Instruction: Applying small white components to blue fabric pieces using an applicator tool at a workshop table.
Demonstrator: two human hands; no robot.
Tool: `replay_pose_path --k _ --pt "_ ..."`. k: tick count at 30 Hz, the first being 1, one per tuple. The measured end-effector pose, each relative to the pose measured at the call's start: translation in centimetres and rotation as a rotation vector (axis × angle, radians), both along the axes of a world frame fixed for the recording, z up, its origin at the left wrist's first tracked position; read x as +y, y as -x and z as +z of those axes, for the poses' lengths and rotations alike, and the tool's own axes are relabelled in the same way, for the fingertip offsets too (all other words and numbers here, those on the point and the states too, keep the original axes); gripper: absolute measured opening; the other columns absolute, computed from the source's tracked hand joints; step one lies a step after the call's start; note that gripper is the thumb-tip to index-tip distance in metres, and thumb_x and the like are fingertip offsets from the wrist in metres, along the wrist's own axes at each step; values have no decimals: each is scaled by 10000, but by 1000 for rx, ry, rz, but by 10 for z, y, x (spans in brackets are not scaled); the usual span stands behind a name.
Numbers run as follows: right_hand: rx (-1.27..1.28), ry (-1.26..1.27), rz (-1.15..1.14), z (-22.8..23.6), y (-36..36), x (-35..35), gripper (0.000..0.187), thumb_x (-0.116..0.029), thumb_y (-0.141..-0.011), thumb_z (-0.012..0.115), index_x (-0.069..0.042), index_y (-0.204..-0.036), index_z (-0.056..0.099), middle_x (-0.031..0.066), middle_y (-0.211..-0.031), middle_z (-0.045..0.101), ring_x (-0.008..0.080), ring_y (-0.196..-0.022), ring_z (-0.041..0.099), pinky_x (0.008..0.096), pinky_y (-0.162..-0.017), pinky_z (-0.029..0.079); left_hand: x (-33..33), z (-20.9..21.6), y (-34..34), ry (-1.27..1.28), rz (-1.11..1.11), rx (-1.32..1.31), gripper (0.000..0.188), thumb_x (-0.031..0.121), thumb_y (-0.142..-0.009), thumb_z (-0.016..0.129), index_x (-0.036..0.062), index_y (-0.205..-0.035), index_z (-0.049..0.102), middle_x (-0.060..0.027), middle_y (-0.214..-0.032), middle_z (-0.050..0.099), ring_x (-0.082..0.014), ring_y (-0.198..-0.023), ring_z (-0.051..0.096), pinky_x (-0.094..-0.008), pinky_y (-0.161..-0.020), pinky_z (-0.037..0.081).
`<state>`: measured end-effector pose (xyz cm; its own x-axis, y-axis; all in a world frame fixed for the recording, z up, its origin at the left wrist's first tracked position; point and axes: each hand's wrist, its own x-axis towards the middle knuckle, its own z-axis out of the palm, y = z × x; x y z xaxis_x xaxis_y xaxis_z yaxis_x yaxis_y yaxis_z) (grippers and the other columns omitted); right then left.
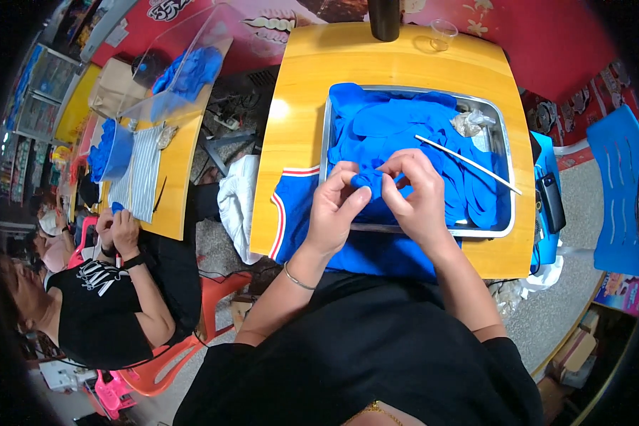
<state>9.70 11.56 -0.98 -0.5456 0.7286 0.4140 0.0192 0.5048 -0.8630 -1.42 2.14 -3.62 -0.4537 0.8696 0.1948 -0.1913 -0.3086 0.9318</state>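
Between my two hands, above the near part of a metal tray (pixel 505 135), is a small folded piece of blue cloth (pixel 366 179). My left hand (pixel 339 211) pinches its left side between thumb and fingers. My right hand (pixel 417 193) grips the other side, fingertips close to the left thumb. Loose blue cloth pieces (pixel 397 121) are heaped in the tray. A thin white stick (pixel 468 165) rests slantwise across them, by a small clear bag (pixel 471 123) with beige contents. Under my forearms lies a blue garment (pixel 295 209) with red-and-white striped trim.
A dark cylindrical container (pixel 385 20) and a clear plastic cup (pixel 444 34) stand at the far edge of the yellow table (pixel 298 78). At the left, a co-worker (pixel 99 312) handles blue cloth at another table (pixel 174 206). A blue chair (pixel 615 192) stands at the right.
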Motion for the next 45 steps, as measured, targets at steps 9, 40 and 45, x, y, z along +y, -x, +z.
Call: replay_pose_path --k 9,40,45 --pt "7 15 33 0 -3 6 61 -28 -737 619 -24 -798 615 94 -838 582 181 -698 602 278 -558 495 0 13 -2 72 -124 -77 186 3 -815 640 49 -952 523 -6 -918 520 -68 -830 503 -200 -748 419" --pt "-9 342 368 0 -12 4 166 -97 -775 615 -41 -907 531 8 -834 529 85 -702 508 212 -610 431 -6 -7 4 56 -168 -430 126 25 -837 639 69 -947 597 27 -928 573 -52 -870 530 -208 -816 419" --pt "-48 448 398 -4 -14 9 193 -130 -794 676 -45 -871 519 -9 -809 522 66 -681 502 209 -605 437 -3 0 5 118 -127 -336 79 57 -882 598 51 -960 590 1 -907 593 -62 -835 550 -202 -763 450"
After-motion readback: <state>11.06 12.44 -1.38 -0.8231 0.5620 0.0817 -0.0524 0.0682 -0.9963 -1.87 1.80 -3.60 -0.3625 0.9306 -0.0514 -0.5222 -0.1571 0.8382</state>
